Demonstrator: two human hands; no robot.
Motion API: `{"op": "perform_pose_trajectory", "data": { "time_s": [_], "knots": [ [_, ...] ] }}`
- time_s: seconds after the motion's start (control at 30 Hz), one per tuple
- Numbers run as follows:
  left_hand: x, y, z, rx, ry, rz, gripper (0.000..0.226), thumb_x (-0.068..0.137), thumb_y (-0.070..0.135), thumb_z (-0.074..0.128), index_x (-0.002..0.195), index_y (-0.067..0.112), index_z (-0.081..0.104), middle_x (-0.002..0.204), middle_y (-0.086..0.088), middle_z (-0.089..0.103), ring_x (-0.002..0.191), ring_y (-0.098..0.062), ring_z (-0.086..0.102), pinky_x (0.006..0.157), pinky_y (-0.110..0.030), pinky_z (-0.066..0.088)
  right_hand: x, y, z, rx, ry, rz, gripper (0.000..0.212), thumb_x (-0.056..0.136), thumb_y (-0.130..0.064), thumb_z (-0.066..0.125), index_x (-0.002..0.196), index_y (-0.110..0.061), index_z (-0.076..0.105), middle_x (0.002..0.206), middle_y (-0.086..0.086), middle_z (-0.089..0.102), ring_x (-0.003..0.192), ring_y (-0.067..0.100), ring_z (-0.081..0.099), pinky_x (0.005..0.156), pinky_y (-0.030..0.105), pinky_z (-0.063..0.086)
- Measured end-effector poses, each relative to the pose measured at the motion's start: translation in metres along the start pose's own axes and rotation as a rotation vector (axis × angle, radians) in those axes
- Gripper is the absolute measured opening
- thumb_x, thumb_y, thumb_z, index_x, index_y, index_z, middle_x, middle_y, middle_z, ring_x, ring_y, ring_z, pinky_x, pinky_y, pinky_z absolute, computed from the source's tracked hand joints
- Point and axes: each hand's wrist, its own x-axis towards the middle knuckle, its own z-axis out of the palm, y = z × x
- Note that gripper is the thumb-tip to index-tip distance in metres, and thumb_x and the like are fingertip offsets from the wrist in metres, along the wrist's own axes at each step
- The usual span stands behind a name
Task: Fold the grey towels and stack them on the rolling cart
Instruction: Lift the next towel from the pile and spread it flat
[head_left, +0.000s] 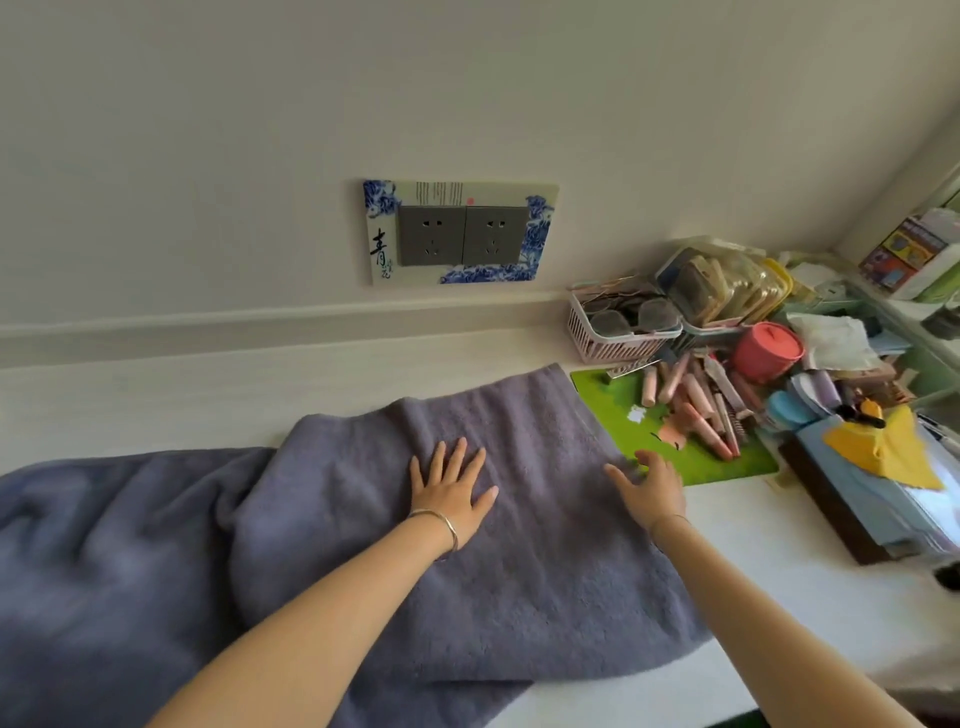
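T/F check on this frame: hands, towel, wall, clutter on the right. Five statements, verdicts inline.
1. The left hand lies flat on the grey towel. True.
2. The right hand grips a pink pen. False: it is open with fingers spread at the towel's right edge and holds nothing.
3. The green mat lies to the right of the towel. True.
4. Both wall sockets have plugs in them. False: both are empty.
5. The red container stands on the towel. False: it sits in the clutter at the far right, beyond the mat.
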Motion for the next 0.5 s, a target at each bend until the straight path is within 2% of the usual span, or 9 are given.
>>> {"op": "perform_pose_trajectory", "data": {
  "time_s": [0.07, 0.13, 0.23, 0.37, 0.43, 0.5],
  "knots": [
    [0.0, 0.004, 0.005, 0.022, 0.042, 0.001, 0.062, 0.095, 0.057, 0.013, 0.148, 0.034, -0.011, 0.156, 0.004, -0.02, 0.143, -0.025, -0.019, 0.112, -0.055, -0.011, 0.002, 0.007, 0.001, -0.021, 0.003, 0.005, 0.045, 0.086, -0.042, 0.063, 0.115, -0.009, 0.056, 0.11, 0.011, 0.059, 0.108, 0.032, 0.052, 0.087, 0.036, 0.04],
    [0.003, 0.007, 0.007, 0.043, 0.065, 0.011, 0.062, 0.095, 0.058, 0.013, 0.148, 0.034, -0.011, 0.156, 0.004, -0.019, 0.143, -0.025, -0.019, 0.112, -0.056, -0.011, -0.003, 0.01, -0.002, 0.091, 0.011, -0.04, 0.032, 0.09, -0.034, 0.06, 0.102, -0.005, 0.057, 0.094, 0.012, 0.059, 0.092, 0.03, 0.054, 0.074, 0.031, 0.036],
    [0.004, 0.013, 0.009, 0.077, 0.069, 0.059, 0.062, 0.095, 0.057, 0.011, 0.148, 0.034, -0.01, 0.156, 0.005, -0.019, 0.143, -0.024, -0.019, 0.11, -0.057, -0.013, -0.013, 0.021, -0.016, 0.169, 0.19, -0.081, 0.025, 0.094, -0.029, 0.053, 0.1, -0.004, 0.054, 0.084, 0.013, 0.058, 0.081, 0.031, 0.054, 0.067, 0.032, 0.035],
    [0.005, 0.032, 0.013, 0.092, 0.052, 0.176, 0.059, 0.096, 0.055, 0.012, 0.147, 0.035, -0.009, 0.157, 0.007, -0.016, 0.144, -0.021, -0.018, 0.112, -0.053, -0.012, -0.017, 0.053, -0.035, 0.016, 0.226, 0.045, 0.026, 0.095, -0.03, 0.05, 0.107, -0.007, 0.055, 0.101, 0.02, 0.064, 0.095, 0.039, 0.058, 0.073, 0.038, 0.042],
    [0.006, 0.042, 0.013, 0.081, 0.032, 0.207, 0.059, 0.097, 0.055, 0.014, 0.148, 0.034, -0.008, 0.157, 0.007, -0.016, 0.144, -0.021, -0.018, 0.112, -0.053, -0.013, -0.018, 0.064, -0.037, 0.022, 0.202, 0.136, 0.024, 0.094, -0.026, 0.052, 0.106, -0.007, 0.055, 0.103, 0.02, 0.063, 0.097, 0.039, 0.057, 0.076, 0.04, 0.043],
    [0.007, 0.045, 0.011, 0.059, 0.02, 0.211, 0.059, 0.097, 0.053, 0.015, 0.148, 0.033, -0.006, 0.157, 0.007, -0.015, 0.144, -0.021, -0.017, 0.113, -0.052, -0.012, -0.02, 0.062, -0.035, 0.048, 0.232, 0.131, 0.023, 0.09, -0.02, 0.058, 0.108, -0.005, 0.054, 0.108, 0.02, 0.061, 0.099, 0.037, 0.056, 0.082, 0.041, 0.043]
  ]
}}
